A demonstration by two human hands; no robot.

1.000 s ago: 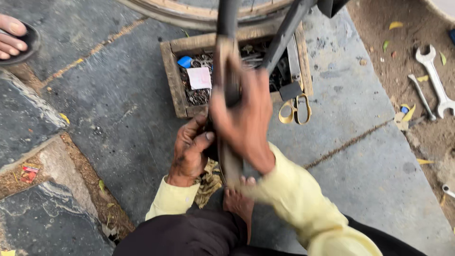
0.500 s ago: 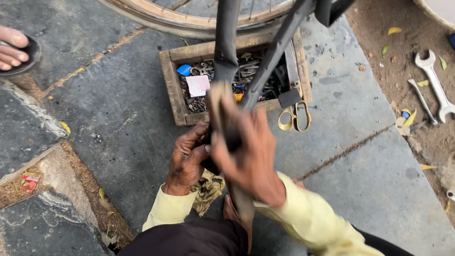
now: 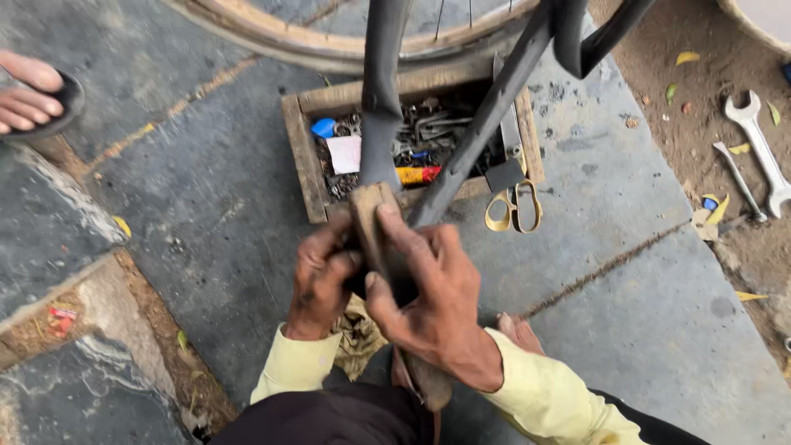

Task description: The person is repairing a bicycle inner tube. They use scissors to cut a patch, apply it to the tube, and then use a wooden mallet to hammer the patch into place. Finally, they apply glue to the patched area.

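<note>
both hands (image 3: 387, 284) in tight grip round wooden block (image 3: 372, 227); block's lower end hidden.

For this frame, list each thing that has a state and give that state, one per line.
Left hand: gripping the black rubber tube from below.
Right hand: pressing a wooden block against the tube.
Wooden block: held upright on the tube.
Black rubber tube: looped, stretched upward.
Wooden box: open, full of small parts.
Scissors: closed, lying across the box edge.
Spanner: lying flat on the dirt.
</note>
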